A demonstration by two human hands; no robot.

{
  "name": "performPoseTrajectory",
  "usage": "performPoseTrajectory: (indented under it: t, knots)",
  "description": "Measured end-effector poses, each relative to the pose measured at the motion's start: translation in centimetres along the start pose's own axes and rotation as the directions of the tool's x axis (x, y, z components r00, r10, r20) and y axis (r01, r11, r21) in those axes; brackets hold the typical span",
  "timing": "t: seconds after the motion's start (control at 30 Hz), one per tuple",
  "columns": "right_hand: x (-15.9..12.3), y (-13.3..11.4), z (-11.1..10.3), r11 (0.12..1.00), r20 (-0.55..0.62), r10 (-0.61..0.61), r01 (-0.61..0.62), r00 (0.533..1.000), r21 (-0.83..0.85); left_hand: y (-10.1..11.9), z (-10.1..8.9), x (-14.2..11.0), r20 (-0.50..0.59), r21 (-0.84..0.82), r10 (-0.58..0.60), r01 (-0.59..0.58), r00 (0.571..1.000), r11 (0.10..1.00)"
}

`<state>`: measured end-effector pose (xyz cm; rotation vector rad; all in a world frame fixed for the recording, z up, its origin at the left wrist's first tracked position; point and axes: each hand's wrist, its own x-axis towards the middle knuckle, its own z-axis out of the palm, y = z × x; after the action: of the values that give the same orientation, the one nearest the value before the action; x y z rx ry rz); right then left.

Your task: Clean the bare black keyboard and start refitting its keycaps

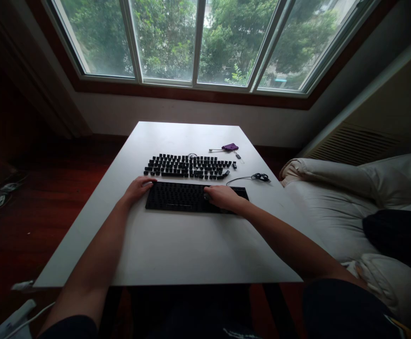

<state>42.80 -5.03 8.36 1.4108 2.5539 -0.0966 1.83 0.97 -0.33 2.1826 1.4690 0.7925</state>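
A black keyboard base (180, 197) lies on the white table (177, 245) in front of me. My left hand (139, 187) rests at its left end with fingers curled against the corner. My right hand (221, 197) lies on the right half of the board, fingers closed over a small dark thing I cannot make out. Behind the board, several loose black keycaps (187, 166) are laid out in rows.
A purple cloth (230, 147) with small tools lies at the far right of the table, and a coiled black cable (260, 177) sits near the right edge. White bedding (350, 197) lies to the right. A window wall stands behind; cables lie on the wooden floor at the left.
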Motion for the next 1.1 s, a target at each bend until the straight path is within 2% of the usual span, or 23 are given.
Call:
performPoseTrajectory:
  t: [0.53,0.83,1.1]
  knots:
    - [-2.8,6.8,0.9,0.989,0.056,0.011,-0.019,0.998,0.148,0.4,-0.1,-0.1,0.008,0.0,-0.001,0.001,1.0,1.0]
    - [-6.6,10.9,2.3,0.935,0.052,0.093,-0.105,0.994,0.338,0.1,0.1,0.1,0.005,0.013,-0.013,0.013,1.0,1.0]
    - [-9.5,14.3,3.6,0.881,0.064,0.21,-0.218,0.976,0.421,-0.2,0.2,0.0,0.011,0.014,0.001,-0.001,1.0,1.0]
